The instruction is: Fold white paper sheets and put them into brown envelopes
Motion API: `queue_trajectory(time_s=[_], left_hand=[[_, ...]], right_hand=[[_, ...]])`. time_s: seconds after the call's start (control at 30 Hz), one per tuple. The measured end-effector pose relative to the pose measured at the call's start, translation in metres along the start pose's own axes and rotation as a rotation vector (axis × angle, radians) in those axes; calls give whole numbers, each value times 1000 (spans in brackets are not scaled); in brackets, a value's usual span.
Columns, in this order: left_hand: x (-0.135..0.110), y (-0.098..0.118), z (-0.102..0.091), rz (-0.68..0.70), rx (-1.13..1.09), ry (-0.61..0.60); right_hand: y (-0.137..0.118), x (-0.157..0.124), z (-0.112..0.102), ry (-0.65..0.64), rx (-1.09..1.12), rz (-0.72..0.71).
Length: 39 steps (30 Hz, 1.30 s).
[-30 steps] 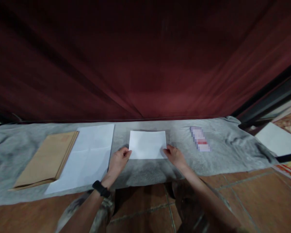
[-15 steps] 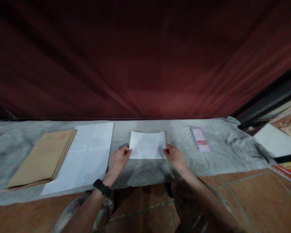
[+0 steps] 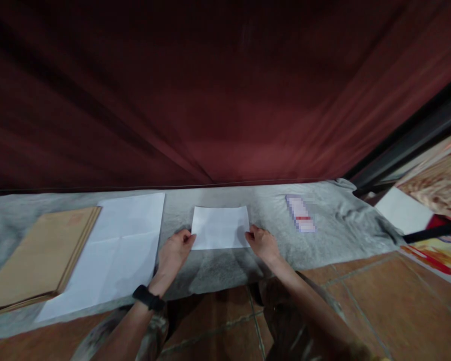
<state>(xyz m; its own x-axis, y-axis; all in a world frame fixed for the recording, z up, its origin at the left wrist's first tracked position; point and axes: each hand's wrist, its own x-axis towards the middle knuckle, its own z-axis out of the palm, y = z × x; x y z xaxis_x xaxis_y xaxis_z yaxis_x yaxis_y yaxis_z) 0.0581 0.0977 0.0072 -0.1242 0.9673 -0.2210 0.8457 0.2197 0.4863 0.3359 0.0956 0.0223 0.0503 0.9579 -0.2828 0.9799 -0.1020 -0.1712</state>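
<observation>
A small white sheet of paper point(image 3: 221, 226), perhaps folded, lies in front of me on a grey cloth point(image 3: 218, 273). My left hand point(image 3: 176, 250) pinches its lower left edge between thumb and fingers. At the lower right edge, my right hand point(image 3: 263, 243) pinches it the same way. To the left of my left hand lie larger white sheets point(image 3: 131, 240) with fold creases across them. A stack of brown paper envelopes point(image 3: 41, 255) partly covers those sheets. Right of my right hand lies a narrow, pale purple item point(image 3: 301, 214) with a red mark, its surface blurred out.
Behind the cloth hangs a dark red curtain point(image 3: 210, 110). A black bar point(image 3: 409, 135) slants along the right side. Near it are a white panel point(image 3: 404, 213) and a colourful printed sheet point(image 3: 439, 255). Brown floor tiles point(image 3: 383, 296) show below the cloth's front edge.
The view has shifted slightly, so everything on the cloth sits further left. Both hands keep their pinch on the small paper, whose upper edge looks flatter now.
</observation>
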Motion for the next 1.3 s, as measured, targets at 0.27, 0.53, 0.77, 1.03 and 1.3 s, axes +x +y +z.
queue_trajectory(time_s=[0.27, 0.53, 0.77, 1.03, 1.3], left_hand=[[-2, 4, -1, -2, 37, 37], [-3, 5, -1, 27, 80, 18], [-4, 9, 0, 3, 120, 24], [-5, 10, -3, 6, 107, 6], [-5, 12, -2, -19, 147, 33]], right_hand=[[3, 0, 6, 35, 21, 25], [-3, -3, 13, 339, 57, -182], [-34, 0, 46, 355, 65, -554], [-39, 2, 63, 328, 23, -453], [-41, 0, 64, 336, 35, -435]])
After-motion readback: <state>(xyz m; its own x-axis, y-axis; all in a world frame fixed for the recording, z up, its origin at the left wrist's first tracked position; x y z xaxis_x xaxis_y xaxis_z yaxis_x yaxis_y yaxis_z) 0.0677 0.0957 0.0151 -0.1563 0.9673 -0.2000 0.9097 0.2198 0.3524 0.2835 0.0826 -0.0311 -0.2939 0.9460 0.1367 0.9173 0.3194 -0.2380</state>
